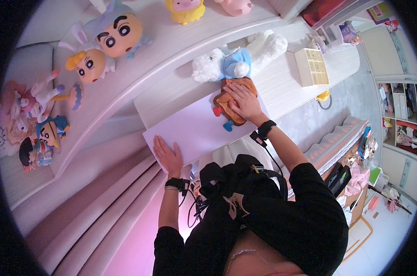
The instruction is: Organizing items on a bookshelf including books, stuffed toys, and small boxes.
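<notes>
A pale, smooth rectangular sheet (191, 127) lies across the desk in front of me. My left hand (167, 155) rests palm down near its left end, fingers extended, holding nothing. My right hand (243, 101) lies flat on top of a brown plush item (225, 103) with darker edges, at the sheet's right end; its palm side is hidden. A red heart-shaped piece (217, 111) and a blue heart-shaped piece (228, 126) stick out from the plush's near side. Touching or just behind it lies a white plush animal (208, 65) in a blue hoodie (236, 62).
A curved white shelf (153, 62) rises at the left and back, bearing several cartoon figurines (120, 34). A small compartmented box (312, 67) stands on the desk (277, 82) at the right. Pink curtains (118, 193) hang at left. A cluttered bench (346, 165) stands at right.
</notes>
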The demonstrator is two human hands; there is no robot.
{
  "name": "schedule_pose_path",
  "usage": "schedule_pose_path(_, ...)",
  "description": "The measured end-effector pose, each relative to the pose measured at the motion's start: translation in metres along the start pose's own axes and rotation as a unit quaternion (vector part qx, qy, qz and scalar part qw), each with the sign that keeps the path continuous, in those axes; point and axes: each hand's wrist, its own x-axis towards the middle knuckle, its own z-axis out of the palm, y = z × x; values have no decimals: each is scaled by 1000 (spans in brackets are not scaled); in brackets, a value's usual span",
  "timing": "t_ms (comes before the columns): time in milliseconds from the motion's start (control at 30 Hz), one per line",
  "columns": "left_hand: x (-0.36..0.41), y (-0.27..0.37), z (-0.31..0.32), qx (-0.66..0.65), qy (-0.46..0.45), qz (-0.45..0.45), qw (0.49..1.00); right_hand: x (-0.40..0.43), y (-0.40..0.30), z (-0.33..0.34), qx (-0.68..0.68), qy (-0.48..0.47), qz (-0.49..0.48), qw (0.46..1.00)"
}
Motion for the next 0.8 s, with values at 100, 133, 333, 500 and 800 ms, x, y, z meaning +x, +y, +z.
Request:
schedule_pose_path(100,2,-6,-2,2,-5,-2,1000,-4,-3,1,-14,14,40,999)
schedule_pose_path(133,2,-8,-2,2,-7,-2,1000,-6,-4,0,-14,14,40,999)
schedule_pose_path(333,8,-7,-6,-12,-13,1,1000,-14,-2,-2,-36,53,103,993)
schedule_pose_path(500,6,-11,-8,-13,-6,4,1000,-21,9,-7,-6,71,112,991)
schedule_pose_path(800,11,-7,-8,-11,-6,8,1000,-82,56,-17,170,164,418,877)
